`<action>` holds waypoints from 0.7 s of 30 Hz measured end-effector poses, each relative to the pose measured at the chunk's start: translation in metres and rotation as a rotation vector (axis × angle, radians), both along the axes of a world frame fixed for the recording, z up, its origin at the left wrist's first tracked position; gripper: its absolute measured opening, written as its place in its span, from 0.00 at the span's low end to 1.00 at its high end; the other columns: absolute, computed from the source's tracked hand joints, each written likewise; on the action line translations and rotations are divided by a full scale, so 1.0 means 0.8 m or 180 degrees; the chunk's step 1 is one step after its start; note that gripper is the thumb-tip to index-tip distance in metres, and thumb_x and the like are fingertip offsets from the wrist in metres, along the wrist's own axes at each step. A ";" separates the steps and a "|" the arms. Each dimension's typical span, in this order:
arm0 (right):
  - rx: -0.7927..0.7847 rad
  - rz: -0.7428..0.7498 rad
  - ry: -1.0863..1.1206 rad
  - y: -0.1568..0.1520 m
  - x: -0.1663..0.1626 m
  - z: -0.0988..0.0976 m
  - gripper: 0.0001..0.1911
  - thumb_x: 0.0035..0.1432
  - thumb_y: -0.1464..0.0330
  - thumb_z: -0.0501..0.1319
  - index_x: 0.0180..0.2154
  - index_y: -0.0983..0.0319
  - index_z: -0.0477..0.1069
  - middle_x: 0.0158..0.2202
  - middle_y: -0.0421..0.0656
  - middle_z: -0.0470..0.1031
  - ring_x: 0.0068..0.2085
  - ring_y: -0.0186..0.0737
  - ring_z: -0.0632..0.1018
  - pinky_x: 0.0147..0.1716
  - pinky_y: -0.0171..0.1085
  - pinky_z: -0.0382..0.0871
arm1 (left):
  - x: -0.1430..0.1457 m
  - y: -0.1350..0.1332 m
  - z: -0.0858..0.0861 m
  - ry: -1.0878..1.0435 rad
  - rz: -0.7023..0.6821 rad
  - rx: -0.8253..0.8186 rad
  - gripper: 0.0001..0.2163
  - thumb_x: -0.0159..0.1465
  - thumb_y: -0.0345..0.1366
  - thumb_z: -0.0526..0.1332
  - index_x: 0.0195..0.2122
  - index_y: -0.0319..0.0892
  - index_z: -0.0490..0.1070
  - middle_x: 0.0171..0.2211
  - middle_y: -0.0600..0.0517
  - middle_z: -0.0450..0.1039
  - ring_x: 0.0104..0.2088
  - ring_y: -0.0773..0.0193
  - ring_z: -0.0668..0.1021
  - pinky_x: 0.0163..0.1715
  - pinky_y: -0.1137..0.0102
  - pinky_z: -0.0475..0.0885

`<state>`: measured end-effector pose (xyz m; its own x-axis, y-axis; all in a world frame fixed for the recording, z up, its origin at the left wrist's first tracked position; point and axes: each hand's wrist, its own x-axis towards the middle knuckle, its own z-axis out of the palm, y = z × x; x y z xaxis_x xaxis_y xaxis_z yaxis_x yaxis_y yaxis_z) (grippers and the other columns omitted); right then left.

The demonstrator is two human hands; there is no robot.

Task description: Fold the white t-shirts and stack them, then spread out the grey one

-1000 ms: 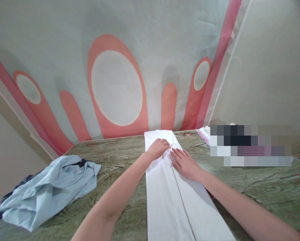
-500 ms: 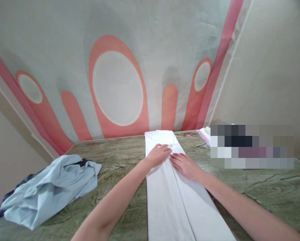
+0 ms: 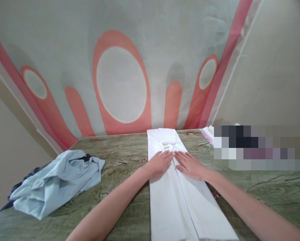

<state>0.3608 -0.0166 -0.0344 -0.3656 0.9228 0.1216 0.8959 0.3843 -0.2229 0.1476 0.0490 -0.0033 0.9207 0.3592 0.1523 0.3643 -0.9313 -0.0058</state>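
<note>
A white garment (image 3: 171, 204), folded into a long strip, lies lengthwise on the table in front of me. A seam or fold edge runs down its middle, and a small gathered part, perhaps a collar, shows just beyond my fingertips. My left hand (image 3: 160, 164) rests flat on the cloth's left half, fingers stretched toward the middle. Opposite it, my right hand (image 3: 190, 165) lies flat on the right half. The fingertips of both hands nearly meet over the middle line. Neither hand grips anything.
A crumpled light blue garment (image 3: 59, 182) with dark cloth under it lies at the left of the wood-patterned tabletop (image 3: 125, 197). More folded cloth (image 3: 207, 134) sits at the back right beside a blurred-out patch. A wall with a pink and grey printed sheet (image 3: 130, 20) stands behind the table.
My left hand has slid slightly toward me, uncovering the gathered part of the white garment. My right hand stays flat beside it. The view has shifted a little.
</note>
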 end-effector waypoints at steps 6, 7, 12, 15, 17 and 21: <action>-0.0171 0.0196 -0.0068 -0.006 0.004 0.008 0.33 0.60 0.50 0.42 0.63 0.57 0.43 0.64 0.44 0.42 0.63 0.47 0.46 0.60 0.51 0.40 | 0.002 -0.002 -0.003 -0.0083 0.0219 -0.0131 0.22 0.68 0.44 0.41 0.59 0.41 0.54 0.59 0.46 0.56 0.59 0.60 0.57 0.56 0.62 0.49; -0.0207 0.0235 -0.0056 -0.005 0.005 0.011 0.33 0.60 0.50 0.42 0.62 0.56 0.44 0.64 0.44 0.42 0.63 0.47 0.47 0.60 0.51 0.40 | 0.002 -0.001 -0.002 -0.0101 0.0243 -0.0120 0.21 0.68 0.44 0.41 0.58 0.40 0.55 0.58 0.46 0.58 0.59 0.60 0.58 0.56 0.62 0.50; -0.0273 0.0183 0.0062 -0.005 0.014 0.018 0.32 0.61 0.51 0.42 0.61 0.60 0.51 0.63 0.46 0.48 0.63 0.46 0.50 0.60 0.47 0.45 | -0.003 -0.001 -0.002 -0.0047 0.0249 -0.0161 0.21 0.68 0.43 0.42 0.58 0.39 0.56 0.58 0.46 0.59 0.59 0.59 0.58 0.56 0.63 0.52; -0.0141 0.0026 -0.0011 -0.012 0.017 0.011 0.34 0.61 0.51 0.41 0.62 0.61 0.45 0.64 0.45 0.46 0.63 0.45 0.48 0.60 0.48 0.43 | -0.014 -0.016 -0.003 0.0152 0.0136 -0.0312 0.23 0.68 0.45 0.40 0.61 0.40 0.49 0.62 0.47 0.49 0.61 0.58 0.52 0.57 0.61 0.48; -0.0089 -0.0010 -0.0126 -0.020 0.018 0.005 0.34 0.61 0.51 0.40 0.63 0.60 0.44 0.64 0.44 0.45 0.63 0.44 0.47 0.60 0.49 0.41 | -0.023 -0.034 -0.002 0.0276 0.0045 -0.0432 0.25 0.67 0.47 0.39 0.62 0.41 0.44 0.63 0.48 0.43 0.62 0.58 0.49 0.58 0.60 0.45; 0.0059 -0.0149 -0.0199 -0.037 0.012 0.000 0.33 0.61 0.51 0.41 0.63 0.60 0.44 0.64 0.45 0.47 0.63 0.43 0.49 0.60 0.50 0.39 | -0.040 -0.071 0.005 0.0339 -0.0030 -0.0579 0.28 0.66 0.49 0.40 0.63 0.39 0.41 0.64 0.47 0.39 0.63 0.59 0.46 0.59 0.62 0.41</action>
<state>0.3702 -0.0462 -0.0341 -0.3294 0.9369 0.1172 0.9250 0.3451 -0.1590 0.1154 -0.0079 0.0003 0.9316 0.3633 -0.0126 0.3620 -0.9238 0.1246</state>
